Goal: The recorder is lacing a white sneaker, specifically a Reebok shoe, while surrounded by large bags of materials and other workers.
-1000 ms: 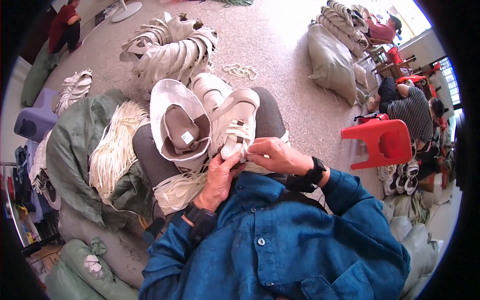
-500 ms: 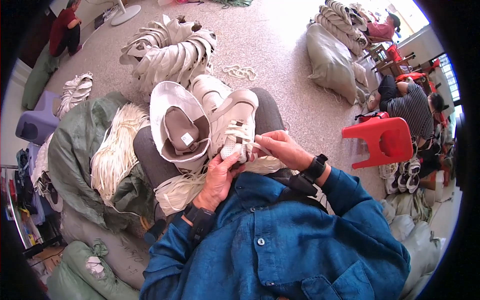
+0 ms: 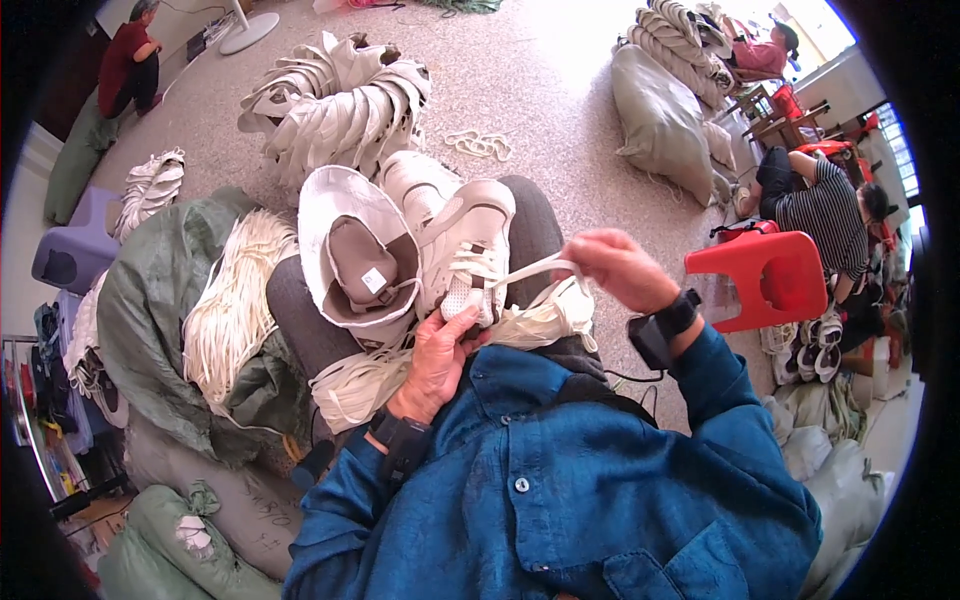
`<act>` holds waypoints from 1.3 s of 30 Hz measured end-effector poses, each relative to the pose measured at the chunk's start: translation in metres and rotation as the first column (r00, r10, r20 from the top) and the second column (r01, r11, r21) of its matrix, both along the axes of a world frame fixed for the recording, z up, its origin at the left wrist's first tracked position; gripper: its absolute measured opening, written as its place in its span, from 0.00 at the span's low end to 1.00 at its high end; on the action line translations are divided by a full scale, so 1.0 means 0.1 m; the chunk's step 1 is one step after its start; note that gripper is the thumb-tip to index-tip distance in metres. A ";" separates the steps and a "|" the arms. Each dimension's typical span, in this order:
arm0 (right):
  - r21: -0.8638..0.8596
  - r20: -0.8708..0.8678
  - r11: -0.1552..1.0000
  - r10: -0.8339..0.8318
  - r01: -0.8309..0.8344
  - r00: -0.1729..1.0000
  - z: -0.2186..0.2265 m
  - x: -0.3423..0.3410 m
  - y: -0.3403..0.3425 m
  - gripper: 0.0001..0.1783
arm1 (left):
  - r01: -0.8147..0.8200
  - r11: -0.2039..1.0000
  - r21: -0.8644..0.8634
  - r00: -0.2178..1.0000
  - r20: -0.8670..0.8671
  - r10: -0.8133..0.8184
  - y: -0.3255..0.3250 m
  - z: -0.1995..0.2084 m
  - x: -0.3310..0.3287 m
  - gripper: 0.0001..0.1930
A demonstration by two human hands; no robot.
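Note:
A white shoe upper (image 3: 478, 215) with a perforated tongue and brown lining rests on my lap, partly laced. My left hand (image 3: 438, 362) is closed on its tongue end, thumb on top. To the right, my right hand (image 3: 622, 268) pinches a flat off-white shoelace (image 3: 530, 268), which runs taut from the upper's eyelets. Just left of this upper stands another white one (image 3: 313, 235), its opening facing me and a small white label inside. Loose bundles of off-white laces (image 3: 355, 385) lie across my lap, partly under my left hand.
At my left, a green sack (image 3: 150, 310) holds a thick hank of laces (image 3: 235, 310). Ahead on the floor lies a ring of stacked uppers (image 3: 340, 110). A red stool (image 3: 755, 280) stands at right, near a person in a striped shirt (image 3: 825, 215). A purple stool (image 3: 75, 245) is at left.
My right hand has moved away from the upper, to the right and slightly up, drawing the shoelace out straight. The left hand stays on the tongue.

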State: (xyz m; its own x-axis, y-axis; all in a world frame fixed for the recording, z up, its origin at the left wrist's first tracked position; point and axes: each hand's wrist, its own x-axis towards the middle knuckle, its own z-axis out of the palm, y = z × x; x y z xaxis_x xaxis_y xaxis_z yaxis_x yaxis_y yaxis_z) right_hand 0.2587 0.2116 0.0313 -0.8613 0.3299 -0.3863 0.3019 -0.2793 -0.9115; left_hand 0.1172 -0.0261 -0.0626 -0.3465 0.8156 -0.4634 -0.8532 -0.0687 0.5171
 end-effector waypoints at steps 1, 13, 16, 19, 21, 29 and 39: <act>-0.031 -0.079 0.998 -0.053 0.051 0.995 0.06 0.05 0.08 0.16 | -0.003 1.000 0.000 1.000 0.000 0.003 0.00 0.00 0.00 0.13; -0.311 -0.600 0.942 -0.300 0.130 0.741 1.06 0.96 0.67 0.15 | -0.074 0.997 0.001 0.997 0.032 0.074 0.00 -0.01 0.01 0.13; -0.312 -0.669 0.934 -0.347 0.176 0.657 1.32 0.95 0.63 0.25 | -0.086 0.996 0.008 0.990 0.110 0.085 0.01 0.01 -0.01 0.14; -0.250 -0.719 0.952 -0.304 0.176 0.625 1.44 0.88 0.57 0.29 | -0.128 0.992 0.003 0.967 0.224 0.124 0.06 0.04 -0.03 0.15; -0.208 -0.746 0.960 -0.281 0.189 0.604 1.43 0.79 0.53 0.25 | -0.115 0.993 -0.018 0.943 0.313 0.115 0.08 0.02 -0.07 0.15; 0.538 -0.427 0.650 -0.339 0.537 0.839 1.20 0.45 0.36 0.12 | -0.129 0.992 -0.018 0.945 0.301 0.128 0.04 0.01 -0.06 0.20; 0.430 -0.481 0.672 -0.395 0.603 0.783 1.28 0.57 0.51 0.10 | -0.133 0.991 0.000 0.936 0.329 0.126 0.07 -0.09 -0.01 0.20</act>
